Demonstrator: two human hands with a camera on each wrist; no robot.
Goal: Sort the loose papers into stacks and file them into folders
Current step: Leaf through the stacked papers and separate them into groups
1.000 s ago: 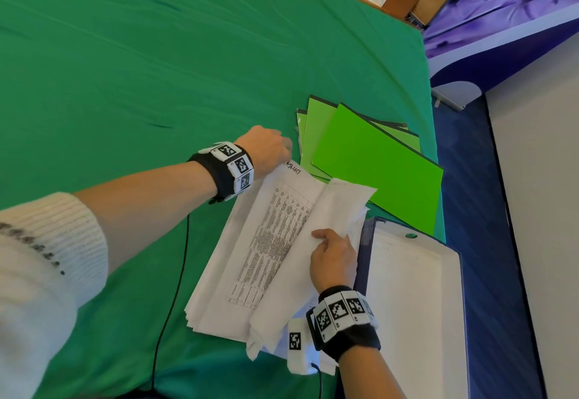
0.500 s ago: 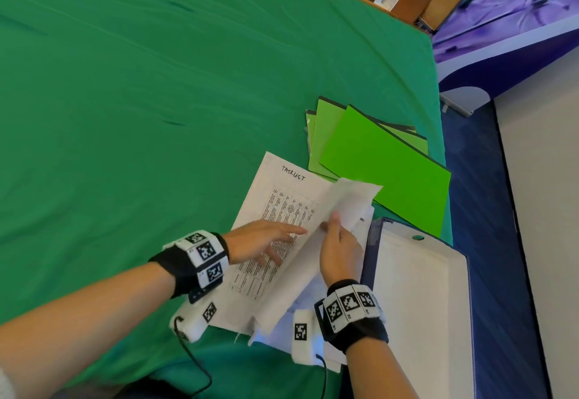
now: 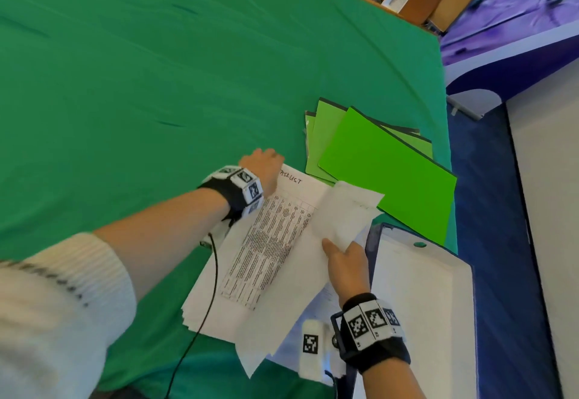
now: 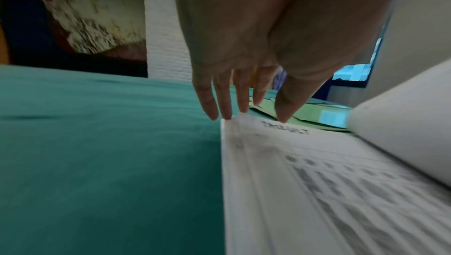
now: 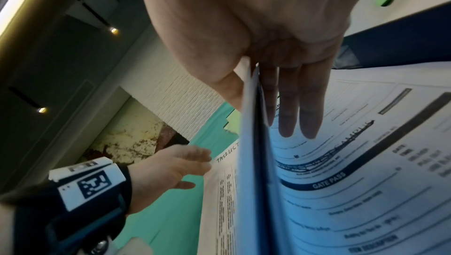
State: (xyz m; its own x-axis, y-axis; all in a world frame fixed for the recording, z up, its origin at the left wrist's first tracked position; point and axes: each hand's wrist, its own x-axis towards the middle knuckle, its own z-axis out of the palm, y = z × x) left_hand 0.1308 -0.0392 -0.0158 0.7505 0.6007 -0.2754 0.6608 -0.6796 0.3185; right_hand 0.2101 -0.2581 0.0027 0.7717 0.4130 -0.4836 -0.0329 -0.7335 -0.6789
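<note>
A stack of loose white papers [image 3: 266,251] lies on the green cloth, with a printed table sheet [image 4: 317,182] headed in handwriting on top. My left hand [image 3: 261,163] reaches to that sheet's far left corner. Its straight fingertips [image 4: 227,112] touch the corner edge, and it holds nothing. My right hand [image 3: 346,262] pinches several lifted sheets [image 3: 341,210] between thumb and fingers [image 5: 292,105], folding them up off the stack's right side. Under them a "GATE PASS" form [image 5: 341,182] shows. Several bright green folders [image 3: 385,176] lie fanned just beyond the papers.
An open blue file with a white inside [image 3: 423,304] lies at the table's right edge, beside my right hand. Past that edge is blue floor [image 3: 488,210]. A black cable [image 3: 203,311] trails from my left wrist across the stack's near corner. Green cloth [image 3: 141,85] covers the table's left.
My left hand moved from the middle of the printed sheet out to its far left corner. My right hand kept its hold on the lifted sheets and drew back slightly.
</note>
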